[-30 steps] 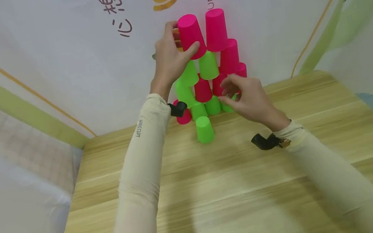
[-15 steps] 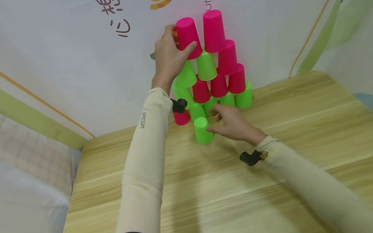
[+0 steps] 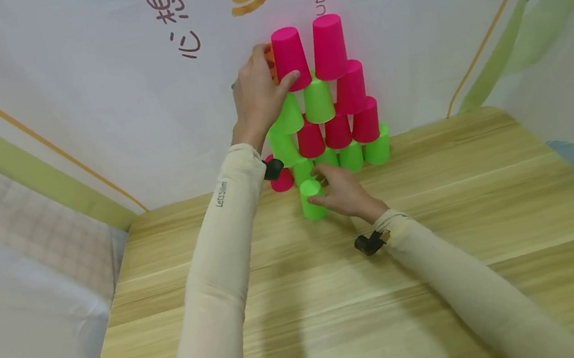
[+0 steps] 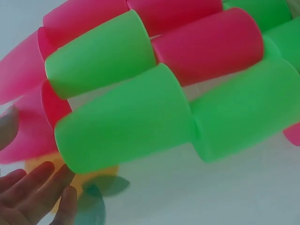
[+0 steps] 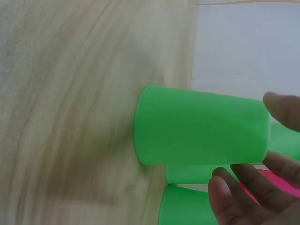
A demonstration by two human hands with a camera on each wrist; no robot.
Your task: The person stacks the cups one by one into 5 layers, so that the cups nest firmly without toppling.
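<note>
Pink and green cups, upside down, form a tall stack against the wall. My left hand (image 3: 257, 96) holds the upper-left pink cup (image 3: 288, 53), thumb across its front and fingers at its far left side. Beside that one stands another pink cup (image 3: 329, 47). Green cups (image 4: 124, 122) lie below it in the left wrist view. In front of the stack, a single green cup (image 3: 312, 210) stands upside down on the table. My right hand (image 3: 346, 191) is at this cup's top, thumb in front and fingers spread on the other side, their tips close to its surface (image 5: 201, 126).
The wooden table (image 3: 343, 320) runs back to a white printed cloth wall (image 3: 108, 82). A pink cup (image 3: 282, 181) stands at the left foot of the stack, and green cups (image 3: 376, 146) make up its bottom row. Cloth also hangs on both sides.
My right hand has come down and left from beside the stack to the single green cup in front. My left hand has stayed at the upper-left pink cup, which now rests lined up beside its neighbour.
</note>
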